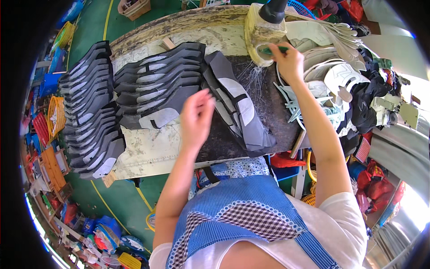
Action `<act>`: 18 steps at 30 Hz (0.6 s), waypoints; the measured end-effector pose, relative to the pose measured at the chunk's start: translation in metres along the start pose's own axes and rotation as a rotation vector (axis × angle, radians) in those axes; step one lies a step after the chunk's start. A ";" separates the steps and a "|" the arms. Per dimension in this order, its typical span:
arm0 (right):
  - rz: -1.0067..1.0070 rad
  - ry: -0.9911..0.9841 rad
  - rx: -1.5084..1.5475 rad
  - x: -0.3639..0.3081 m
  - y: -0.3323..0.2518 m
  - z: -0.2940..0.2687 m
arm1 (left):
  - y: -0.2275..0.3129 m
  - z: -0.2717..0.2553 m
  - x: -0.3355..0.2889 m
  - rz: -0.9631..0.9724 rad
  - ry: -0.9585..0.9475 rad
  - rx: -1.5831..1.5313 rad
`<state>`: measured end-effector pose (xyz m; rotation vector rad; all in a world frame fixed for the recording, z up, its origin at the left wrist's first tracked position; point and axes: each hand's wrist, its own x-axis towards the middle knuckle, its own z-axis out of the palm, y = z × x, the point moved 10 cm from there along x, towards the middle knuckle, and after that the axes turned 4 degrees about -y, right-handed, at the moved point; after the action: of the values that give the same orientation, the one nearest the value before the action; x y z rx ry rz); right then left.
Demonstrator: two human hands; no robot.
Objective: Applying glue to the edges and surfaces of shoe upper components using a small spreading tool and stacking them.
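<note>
My right hand [290, 62] is closed around a slim green-handled brush [281, 48] at the round opening of a yellowed, glue-crusted plastic container [256, 31]. The brush's head is hidden there. Dried glue threads [256, 83] hang below the opening. My left hand [196, 117] hovers, blurred and with fingers partly curled, between two groups of shoe upper pieces. Nothing shows in it, but its grip is unclear. To its right lies a fanned stack of dark grey upper pieces with light grey panels [244, 107]. To its left, more overlapping upper pieces [159, 114] lie in a row.
Another long row of overlapping upper pieces [92, 112] runs along the worktable's left end. White cut parts and straps [342, 80] crowd the table's right side, beside black fabric [365, 105] and a machine [394, 107]. Baskets and crates line the green floor [121, 197] at left.
</note>
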<state>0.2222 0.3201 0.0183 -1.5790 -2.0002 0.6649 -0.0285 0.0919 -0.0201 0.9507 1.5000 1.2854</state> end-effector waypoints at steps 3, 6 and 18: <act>0.314 -0.010 0.272 0.009 0.051 -0.002 | -0.013 0.034 0.030 -0.050 0.062 0.149; 0.373 -0.193 0.491 -0.007 0.061 -0.006 | -0.045 0.027 0.034 -0.129 -0.018 0.405; 0.143 -0.325 0.576 -0.019 -0.034 0.098 | -0.059 0.037 0.026 -0.246 -0.149 0.004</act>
<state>0.1371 0.2875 -0.0349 -1.3199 -1.6847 1.4803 0.0005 0.1173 -0.0840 0.8167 1.4532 1.0140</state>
